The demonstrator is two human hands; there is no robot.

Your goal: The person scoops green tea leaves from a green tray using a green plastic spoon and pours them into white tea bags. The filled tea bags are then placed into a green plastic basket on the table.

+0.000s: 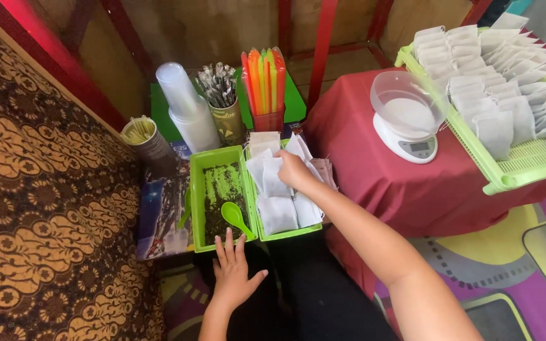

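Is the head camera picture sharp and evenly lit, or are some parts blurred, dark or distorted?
Head view: mostly sharp, with soft, even light; the right hand on the small white paper sachets is slightly blurred; the left hand by the green plastic tray of dark loose tea is clear; the red metal frame bends a little from the wide lens; the clear plastic scale bowl shows mild glare.

- My right hand (295, 169) sat among white sachets (277, 213) packed tight in the green bin (289, 233); little room between them.
- Behind stood straws (263, 79), stacked cups (188, 107) and a cutlery tin (225, 120), blocking reach.
- The scale (406, 123) and green tray (507, 177) crowded the red table (374, 177).
- My left hand (232, 271) had open space by my lap.
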